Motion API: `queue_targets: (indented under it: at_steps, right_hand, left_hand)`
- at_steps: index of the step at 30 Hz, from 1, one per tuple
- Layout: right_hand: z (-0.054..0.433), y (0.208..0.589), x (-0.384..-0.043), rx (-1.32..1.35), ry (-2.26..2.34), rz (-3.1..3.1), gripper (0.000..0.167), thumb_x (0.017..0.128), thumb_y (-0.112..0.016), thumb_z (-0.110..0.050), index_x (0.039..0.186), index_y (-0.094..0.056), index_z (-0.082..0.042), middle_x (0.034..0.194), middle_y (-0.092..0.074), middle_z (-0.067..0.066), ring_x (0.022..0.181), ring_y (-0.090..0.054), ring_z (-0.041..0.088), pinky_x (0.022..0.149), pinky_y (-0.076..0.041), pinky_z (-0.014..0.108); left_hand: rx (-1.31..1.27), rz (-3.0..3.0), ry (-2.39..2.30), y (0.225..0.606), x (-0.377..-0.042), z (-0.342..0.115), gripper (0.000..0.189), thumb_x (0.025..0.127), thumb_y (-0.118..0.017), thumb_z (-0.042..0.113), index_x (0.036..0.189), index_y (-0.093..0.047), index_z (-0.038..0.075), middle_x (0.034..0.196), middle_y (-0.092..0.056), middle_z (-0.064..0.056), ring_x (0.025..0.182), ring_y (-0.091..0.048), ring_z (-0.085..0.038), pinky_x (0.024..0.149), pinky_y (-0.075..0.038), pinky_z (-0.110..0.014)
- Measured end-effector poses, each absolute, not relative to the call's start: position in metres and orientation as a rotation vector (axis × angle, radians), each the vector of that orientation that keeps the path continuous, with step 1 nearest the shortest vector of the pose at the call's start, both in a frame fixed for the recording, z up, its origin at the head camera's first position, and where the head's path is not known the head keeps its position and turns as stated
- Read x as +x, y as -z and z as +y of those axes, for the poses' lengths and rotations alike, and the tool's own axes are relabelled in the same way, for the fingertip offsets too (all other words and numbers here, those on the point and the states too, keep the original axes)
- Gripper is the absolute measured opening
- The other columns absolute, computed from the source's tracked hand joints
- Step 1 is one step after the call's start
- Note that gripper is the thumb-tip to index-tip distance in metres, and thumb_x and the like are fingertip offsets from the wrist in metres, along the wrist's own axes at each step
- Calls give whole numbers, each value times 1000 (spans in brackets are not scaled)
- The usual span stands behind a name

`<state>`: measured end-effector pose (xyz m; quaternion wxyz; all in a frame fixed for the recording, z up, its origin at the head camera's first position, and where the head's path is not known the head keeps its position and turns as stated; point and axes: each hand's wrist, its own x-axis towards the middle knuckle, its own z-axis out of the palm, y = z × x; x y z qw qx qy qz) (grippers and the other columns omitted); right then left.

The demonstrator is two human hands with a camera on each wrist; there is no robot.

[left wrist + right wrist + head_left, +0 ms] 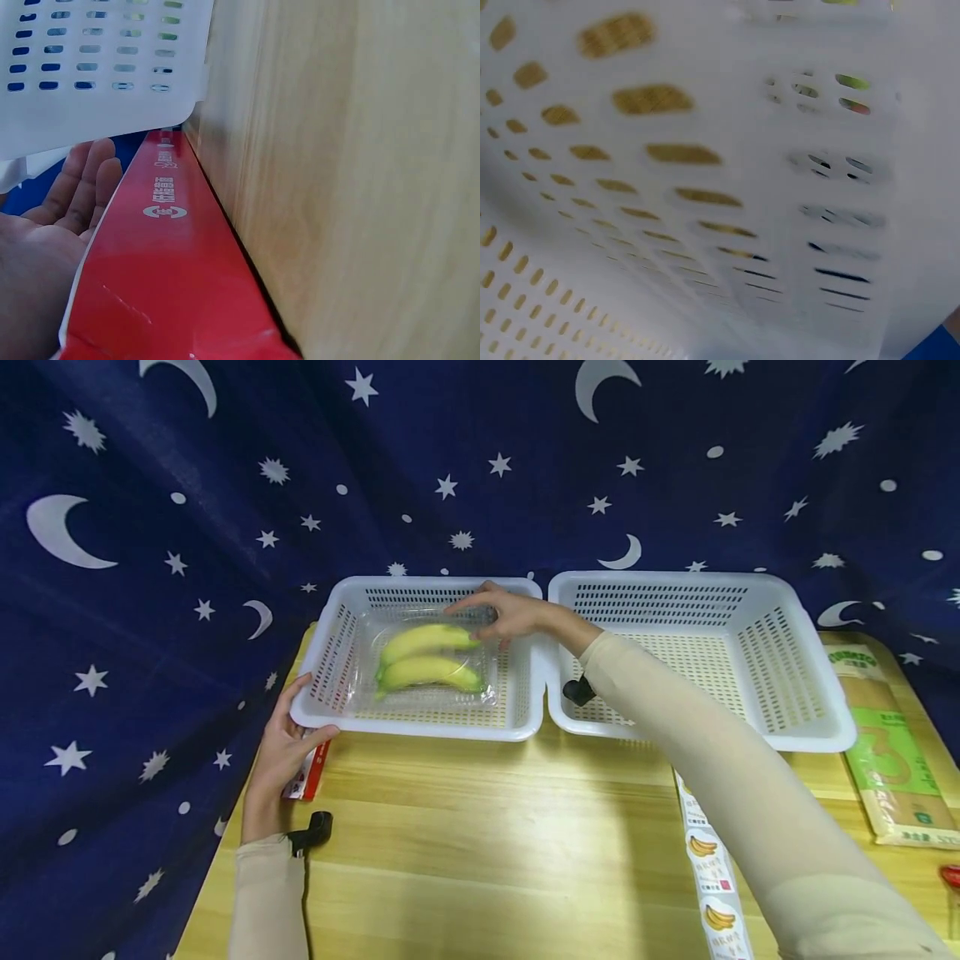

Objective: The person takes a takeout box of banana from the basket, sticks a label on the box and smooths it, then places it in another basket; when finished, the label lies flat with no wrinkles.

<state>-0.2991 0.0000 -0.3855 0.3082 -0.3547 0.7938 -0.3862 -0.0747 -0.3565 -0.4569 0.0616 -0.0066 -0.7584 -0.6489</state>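
Note:
Two yellow bananas (427, 672) with greenish ends lie in a clear plastic box (483, 695), inside the left white slotted basket (431, 724). My right hand (516, 613) reaches over the right end of the box, thumb and fingers spread apart close above it. At the basket's front left corner is my left hand (279, 753), its thumb along the front rim and its fingers against the outer left side. Part of a red packet (161, 262) shows beside that hand, under the basket's corner. In the right wrist view, slotted basket wall (727, 172) hides my right hand's fingers.
A second white basket (813, 693) stands to the right, under my right forearm. A strip of banana labels (708, 868) lies on the wooden table (487, 843). Farther right are a green and tan packet (892, 760) and a red-topped item (951, 877). Starry blue cloth (465, 460) hangs behind.

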Motion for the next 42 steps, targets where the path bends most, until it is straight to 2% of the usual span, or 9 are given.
queue_targets:
  at_steps: [3,7,14,19,23,26,30,37,42]
  right_hand:
    - [1,386,-300,-881,1135,2046,57,91,-61,-4,143,-52,-26,144,-19,11,99,-56,32,70,-61,47]
    - [4,386,-303,-850,1217,2012,57,91,-54,1,142,-53,-22,142,-18,10,103,-53,29,71,-61,44]
    - [7,382,-301,-843,1238,2002,55,93,-54,0,143,-52,-23,143,-19,10,102,-52,30,72,-61,44]
    - [13,380,-297,-848,1310,1955,54,94,-55,0,145,-50,-19,141,-21,10,90,-57,28,73,-61,44]
    - [18,380,-294,-908,1378,1877,55,95,-53,2,148,-44,-11,150,-25,9,76,-58,24,73,-60,47]
    - [24,375,-288,-934,1388,1845,55,96,-54,0,149,-42,-11,155,-25,6,75,-57,21,74,-60,47]
    - [37,365,-277,-930,1390,1844,53,98,-53,-5,149,-42,-15,154,-25,4,76,-55,18,76,-60,47]
    - [74,342,-250,-919,1383,1850,53,99,-53,-9,149,-42,-16,160,-25,1,80,-51,19,78,-59,49]
    - [102,330,-226,-976,1415,1848,51,98,-52,-10,148,-42,-12,156,-30,5,80,-54,14,74,-59,50]
  left_hand:
    - [-13,-2312,1947,457,-75,-358,92,79,-68,-20,154,-26,12,158,-23,-16,139,-34,-23,103,-37,-8]
    - [-2,-2330,1940,457,-75,-358,91,80,-67,-19,154,-25,11,158,-22,-17,137,-35,-24,101,-38,-8]
    - [3,-2324,1950,443,-71,-349,88,80,-66,-19,154,-26,9,158,-24,-18,138,-34,-32,102,-39,-8]
    - [-4,-2328,1943,434,-68,-343,88,80,-67,-19,153,-26,8,158,-23,-21,138,-33,-32,102,-38,-7]
    - [-19,-2304,1964,433,-67,-342,88,79,-67,-19,153,-26,5,157,-22,-24,139,-31,-35,102,-38,-8]
    - [-6,-2307,1959,431,-66,-341,88,80,-67,-19,153,-26,5,158,-21,-23,139,-31,-31,102,-37,-8]
    - [16,-2315,1953,430,-63,-340,87,80,-67,-18,153,-26,6,157,-21,-23,135,-37,-22,100,-38,-7]
    - [40,-2357,1908,430,-61,-338,86,82,-70,-12,153,-27,9,157,-24,-22,136,-37,-23,100,-38,-5]
    - [47,-2361,1893,433,-63,-340,86,82,-70,-13,153,-28,10,155,-27,-22,130,-42,-17,98,-39,-6]
